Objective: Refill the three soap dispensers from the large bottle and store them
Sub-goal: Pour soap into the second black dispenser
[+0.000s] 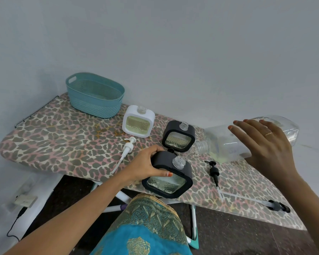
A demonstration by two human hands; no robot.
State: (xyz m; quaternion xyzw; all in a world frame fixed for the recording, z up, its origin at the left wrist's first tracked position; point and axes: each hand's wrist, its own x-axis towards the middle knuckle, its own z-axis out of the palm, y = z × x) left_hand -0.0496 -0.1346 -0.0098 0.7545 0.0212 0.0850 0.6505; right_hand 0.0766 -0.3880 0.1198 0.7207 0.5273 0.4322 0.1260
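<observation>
- On the ironing board (53, 137), far left by the wall, stands the teal basket (95, 95); light ribbed plastic with cut-out handles, surely where the filled ones go.
- A white pump (127, 146) lies loose on the cover; just behind it stands the white dispenser (138, 121), neck open, yellowish soap showing through its window.
- The left hand (145, 166) grips the near black dispenser (170, 175) round its upper corner, thumb across the front; it sits tipped at the board's front edge, clear neck uncapped and turned up towards the bottle.
- That dispenser looks stiff and boxy, with some soap in it; I'd judge the frame the place to hold, not the patterned window, and soapy fingers would make it slippery.
- The far black dispenser (179, 137) stands upright behind it, also uncapped.
- The large bottle (221, 142) lies tilted, mouth just beside the held dispenser's neck; thin clear plastic, nearly empty, so light and likely to buckle if squeezed.
- The right hand (263, 144) lies spread wide over the bottle's flank, fingers fairly straight; whether the thumb hooks underneath I cannot tell.
- One black pump (214, 172) lies in front of the bottle; a second black pump (278, 206) lies at the far right edge.
</observation>
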